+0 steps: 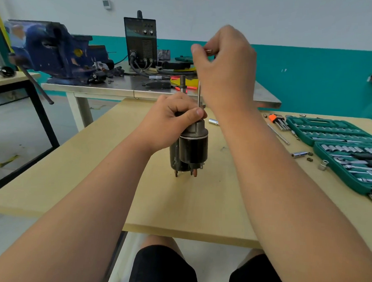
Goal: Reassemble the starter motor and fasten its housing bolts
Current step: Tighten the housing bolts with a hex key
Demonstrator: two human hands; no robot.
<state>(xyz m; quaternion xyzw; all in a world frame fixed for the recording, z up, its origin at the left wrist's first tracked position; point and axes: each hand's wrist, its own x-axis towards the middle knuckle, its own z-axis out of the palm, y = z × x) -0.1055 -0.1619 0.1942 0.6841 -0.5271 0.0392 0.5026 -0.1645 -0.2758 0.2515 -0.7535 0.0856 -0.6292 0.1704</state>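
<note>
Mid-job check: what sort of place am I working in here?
Probably a mechanical workshop or training shop: a blue bench vise sits on a steel table beside a welding machine, and an open green socket set lies on the wooden table where the starter motor stands.

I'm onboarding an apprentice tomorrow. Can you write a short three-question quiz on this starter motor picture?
1. True or false: the starter motor lies flat on the wooden table.
2. What does the right hand pinch? A) a socket B) a long thin bolt C) a hex key
3. Fill in: the left hand grips the motor's ____ end.
Key: 1 false, it stands upright; 2 B; 3 top.
</note>
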